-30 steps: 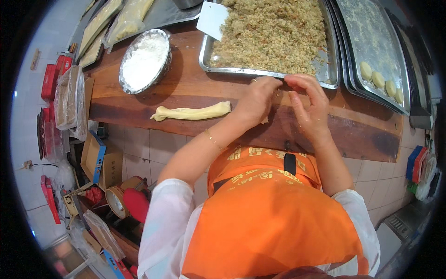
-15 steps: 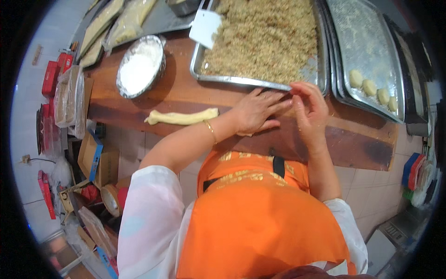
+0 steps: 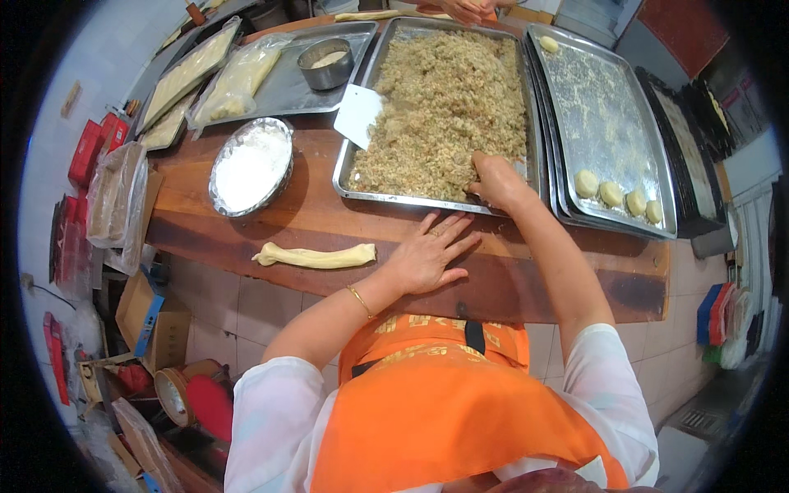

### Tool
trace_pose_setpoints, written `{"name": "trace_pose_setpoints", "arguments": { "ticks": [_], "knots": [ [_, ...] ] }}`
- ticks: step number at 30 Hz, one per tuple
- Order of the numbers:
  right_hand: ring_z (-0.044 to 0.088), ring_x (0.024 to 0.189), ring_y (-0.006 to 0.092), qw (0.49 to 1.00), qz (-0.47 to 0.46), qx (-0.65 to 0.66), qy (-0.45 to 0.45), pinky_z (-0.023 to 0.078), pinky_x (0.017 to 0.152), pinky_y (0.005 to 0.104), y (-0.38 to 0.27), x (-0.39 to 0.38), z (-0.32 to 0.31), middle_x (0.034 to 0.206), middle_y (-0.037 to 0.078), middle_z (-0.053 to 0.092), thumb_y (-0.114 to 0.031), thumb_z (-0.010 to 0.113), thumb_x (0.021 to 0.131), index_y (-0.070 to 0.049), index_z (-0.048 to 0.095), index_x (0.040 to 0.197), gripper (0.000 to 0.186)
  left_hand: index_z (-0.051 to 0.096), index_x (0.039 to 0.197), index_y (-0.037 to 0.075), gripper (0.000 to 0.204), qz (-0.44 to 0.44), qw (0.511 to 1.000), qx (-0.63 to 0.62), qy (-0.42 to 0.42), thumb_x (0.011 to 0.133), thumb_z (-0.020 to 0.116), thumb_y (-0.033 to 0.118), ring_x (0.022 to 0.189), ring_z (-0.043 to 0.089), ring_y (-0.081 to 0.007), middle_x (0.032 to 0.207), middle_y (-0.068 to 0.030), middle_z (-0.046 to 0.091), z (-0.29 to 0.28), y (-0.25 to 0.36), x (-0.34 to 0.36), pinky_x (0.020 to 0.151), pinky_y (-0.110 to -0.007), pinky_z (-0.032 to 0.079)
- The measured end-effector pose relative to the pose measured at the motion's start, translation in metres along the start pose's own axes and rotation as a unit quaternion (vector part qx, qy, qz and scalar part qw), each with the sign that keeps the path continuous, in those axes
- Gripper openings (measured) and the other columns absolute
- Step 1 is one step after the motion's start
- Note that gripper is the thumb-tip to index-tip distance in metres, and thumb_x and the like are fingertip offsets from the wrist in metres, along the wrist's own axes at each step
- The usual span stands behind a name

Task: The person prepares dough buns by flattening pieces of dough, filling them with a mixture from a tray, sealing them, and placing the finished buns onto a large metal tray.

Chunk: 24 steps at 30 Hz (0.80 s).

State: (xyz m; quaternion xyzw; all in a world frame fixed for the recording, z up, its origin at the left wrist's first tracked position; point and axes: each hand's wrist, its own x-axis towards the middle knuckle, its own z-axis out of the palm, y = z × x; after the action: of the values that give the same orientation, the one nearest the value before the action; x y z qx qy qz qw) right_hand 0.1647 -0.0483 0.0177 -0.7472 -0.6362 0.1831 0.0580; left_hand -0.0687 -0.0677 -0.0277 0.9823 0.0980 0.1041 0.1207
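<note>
My left hand (image 3: 429, 253) lies flat on the wooden table (image 3: 312, 215), fingers spread, palm down; whether a piece of dough is under it I cannot tell. My right hand (image 3: 496, 181) reaches into the near edge of a large metal tray (image 3: 349, 160) of crumbly brown filling (image 3: 444, 99), fingers closed in the filling. A pale dough roll (image 3: 316, 256) lies on the table left of my left hand.
A foil dish of white flour (image 3: 250, 165) sits at the left. A white scraper (image 3: 358, 115) leans on the filling tray. Another tray (image 3: 608, 123) at the right holds several dough balls (image 3: 616, 195). A small metal bowl (image 3: 326, 63) and bagged dough lie behind. Another person's hands (image 3: 470, 8) work at the far edge.
My hands, together over the table edge before, have parted. The right has reached forward into the filling tray; the left has flattened onto the table.
</note>
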Motion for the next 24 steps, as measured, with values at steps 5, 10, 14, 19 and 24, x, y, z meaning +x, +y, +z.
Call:
{"name": "trace_pose_setpoints", "arguments": {
  "ticks": [5, 10, 14, 19, 24],
  "knots": [
    [0.061, 0.109, 0.0404, 0.979, -0.124, 0.01, 0.161, 0.052, 0.089, 0.0485, -0.012, -0.003, 0.007, 0.127, 0.025, 0.054, -0.026, 0.071, 0.088, -0.009, 0.046, 0.143, 0.063, 0.041, 0.152, 0.015, 0.067, -0.01, 1.0, -0.018, 0.019, 0.095, 0.056, 0.048, 0.146, 0.033, -0.0309, 0.157, -0.0154, 0.036, 0.005, -0.001, -0.002, 0.119, -0.053, 0.023],
    [0.065, 0.096, 0.0384, 0.961, -0.202, -0.148, 0.115, 0.056, 0.076, 0.0485, -0.014, 0.02, 0.02, 0.117, 0.022, 0.055, -0.043, 0.063, 0.093, -0.014, 0.05, 0.136, 0.053, 0.044, 0.149, 0.014, 0.065, -0.014, 0.999, -0.024, 0.025, 0.095, 0.057, 0.047, 0.145, 0.034, -0.0303, 0.156, -0.0151, 0.038, 0.006, -0.002, -0.003, 0.118, -0.052, 0.024],
    [0.068, 0.087, 0.0394, 0.974, -0.175, -0.115, 0.089, 0.055, 0.068, 0.0487, -0.011, 0.042, 0.025, 0.108, 0.022, 0.065, -0.037, 0.058, 0.097, -0.008, 0.058, 0.109, 0.031, 0.045, 0.148, 0.012, 0.064, -0.028, 0.998, -0.036, 0.037, 0.095, 0.057, 0.047, 0.144, 0.036, -0.0302, 0.154, -0.0155, 0.041, 0.008, -0.003, -0.006, 0.118, -0.051, 0.024],
    [0.066, 0.097, 0.0394, 0.961, -0.074, 0.1, 0.246, 0.051, 0.085, 0.0461, -0.001, 0.059, 0.031, 0.107, 0.024, 0.068, -0.037, 0.046, 0.103, -0.005, 0.068, 0.106, 0.038, 0.048, 0.146, 0.01, 0.063, -0.041, 0.997, -0.05, 0.047, 0.095, 0.057, 0.047, 0.143, 0.037, -0.0309, 0.153, -0.0161, 0.042, 0.01, -0.005, -0.008, 0.118, -0.051, 0.023],
    [0.062, 0.098, 0.0273, 0.92, -0.103, 0.288, 0.246, 0.048, 0.087, 0.0398, 0.008, 0.067, 0.023, 0.106, 0.013, 0.068, -0.038, 0.044, 0.105, -0.004, 0.065, 0.114, 0.041, 0.046, 0.147, 0.011, 0.066, -0.025, 0.996, -0.077, 0.034, 0.096, 0.053, 0.051, 0.146, 0.033, -0.0319, 0.156, -0.0167, 0.038, 0.014, -0.006, -0.011, 0.12, -0.053, 0.02]
  ]
}}
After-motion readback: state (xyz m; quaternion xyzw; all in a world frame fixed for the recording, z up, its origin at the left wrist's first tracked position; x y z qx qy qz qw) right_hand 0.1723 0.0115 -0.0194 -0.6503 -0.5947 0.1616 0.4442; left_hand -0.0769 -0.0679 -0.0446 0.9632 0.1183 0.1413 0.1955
